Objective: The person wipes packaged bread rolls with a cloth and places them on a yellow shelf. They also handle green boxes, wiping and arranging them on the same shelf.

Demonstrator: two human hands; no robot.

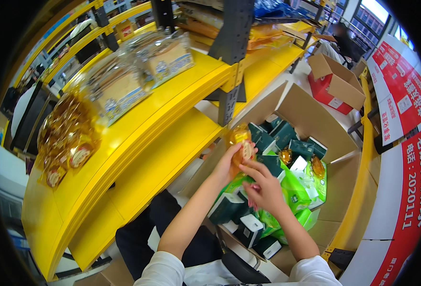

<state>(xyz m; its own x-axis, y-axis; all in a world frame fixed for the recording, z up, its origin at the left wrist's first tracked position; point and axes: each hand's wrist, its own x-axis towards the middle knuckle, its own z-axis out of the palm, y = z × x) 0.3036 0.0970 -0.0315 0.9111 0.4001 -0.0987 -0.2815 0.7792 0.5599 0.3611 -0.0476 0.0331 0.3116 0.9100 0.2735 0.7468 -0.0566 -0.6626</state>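
Observation:
My left hand (230, 159) is closed around an orange-wrapped packet (244, 146) with a round, pale printed label. My right hand (264, 184) is close beside it, its fingers bent near the packet's lower side; a small pink item (254, 193) shows by its fingers. Both hands are above a large open cardboard box (317, 118). Inside are several dark green boxes (283, 134), bright green plastic packs (294, 191) and a few amber-wrapped pieces (317, 167).
On the yellow shelf (160, 103) to the left lie clear bags of flat tan packets (121, 89) and a pile of amber-wrapped packets (71, 139). A metal upright (228, 89) stands ahead. Behind is a red and brown carton (333, 85); farther back sits a person (339, 43).

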